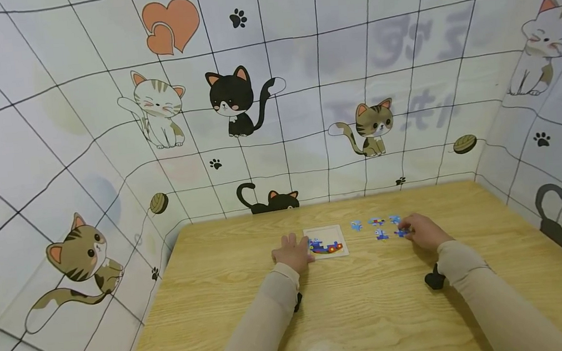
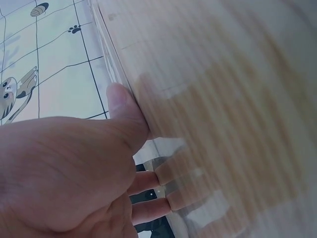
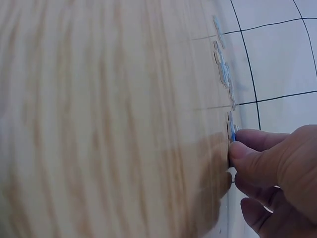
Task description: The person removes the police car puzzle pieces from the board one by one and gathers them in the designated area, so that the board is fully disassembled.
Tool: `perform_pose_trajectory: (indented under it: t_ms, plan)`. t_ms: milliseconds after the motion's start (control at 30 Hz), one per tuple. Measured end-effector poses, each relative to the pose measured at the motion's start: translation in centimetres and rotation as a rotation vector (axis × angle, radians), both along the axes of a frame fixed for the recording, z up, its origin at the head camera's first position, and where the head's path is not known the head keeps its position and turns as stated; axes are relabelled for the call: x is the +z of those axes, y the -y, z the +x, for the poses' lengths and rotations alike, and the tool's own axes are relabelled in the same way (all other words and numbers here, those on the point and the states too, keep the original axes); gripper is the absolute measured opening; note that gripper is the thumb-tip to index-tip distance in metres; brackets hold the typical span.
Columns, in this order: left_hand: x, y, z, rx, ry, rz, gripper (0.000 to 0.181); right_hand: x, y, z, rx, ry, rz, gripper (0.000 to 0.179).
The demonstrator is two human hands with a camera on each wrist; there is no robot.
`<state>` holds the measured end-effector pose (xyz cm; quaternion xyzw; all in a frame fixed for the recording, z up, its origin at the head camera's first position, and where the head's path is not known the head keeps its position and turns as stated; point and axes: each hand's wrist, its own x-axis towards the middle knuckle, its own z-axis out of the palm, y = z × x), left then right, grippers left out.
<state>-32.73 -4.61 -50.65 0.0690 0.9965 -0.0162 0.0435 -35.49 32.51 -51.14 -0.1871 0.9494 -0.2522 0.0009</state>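
A square puzzle board [image 1: 333, 234] with a pale border lies on the table, its lower part filled with blue, red and yellow pieces. My left hand [image 1: 291, 252] rests at the board's left edge with fingers spread; its thumb [image 2: 124, 106] extends in the left wrist view. Right of the board, my right hand [image 1: 423, 232] pinches a blue puzzle piece [image 3: 232, 130] between thumb and forefinger, low at the tabletop. Several loose pieces lie between board and right hand, among them a blue one [image 1: 381, 234] and a multicoloured one [image 1: 377, 221].
The wooden table [image 1: 368, 313] meets a wall covering [image 1: 304, 156] printed with cats and grid lines at the back and sides. A black wrist-worn device [image 1: 434, 279] hangs under the right sleeve.
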Motion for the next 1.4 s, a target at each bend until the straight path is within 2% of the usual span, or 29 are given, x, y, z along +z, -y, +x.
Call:
perform_pose_trajectory:
  t_ms: [200, 367, 567, 700, 867, 1100, 1233, 1400]
  plan:
    - [0.3, 0.1, -0.2, 0.008, 0.009, -0.021, 0.062, 0.3, 0.4, -0.1, 0.026, 0.003, -0.023, 0.024]
    - [0.8, -0.1, 0.3, 0.011, 0.024, -0.005, 0.061, 0.4, 0.4, -0.1, 0.037, 0.018, -0.027, 0.026]
    - [1.0, -0.2, 0.5, 0.012, 0.016, -0.01, 0.061, 0.6, 1.2, -0.5, 0.043, -0.061, 0.002, 0.026]
    - [0.4, -0.2, 0.1, 0.018, 0.017, -0.005, 0.061, 0.8, 3.3, -0.7, 0.053, -0.075, -0.026, 0.025]
    - [-0.2, -0.1, -0.3, 0.02, 0.026, 0.004, 0.06, 0.9, 6.8, -0.7, 0.089, -0.039, -0.07, 0.025]
    - [-0.3, -0.1, -0.7, 0.01, 0.008, 0.009, 0.056, 1.2, 11.9, -1.2, 0.181, -0.037, -0.074, 0.023]
    - [-0.3, -0.1, -0.8, 0.014, 0.003, 0.023, 0.055, 1.6, 14.3, -1.5, 0.217, 0.002, -0.081, 0.025]
    - [0.2, -0.2, -0.7, 0.028, 0.015, 0.006, 0.065, 1.5, 16.5, -2.0, 0.228, 0.075, -0.089, 0.026]
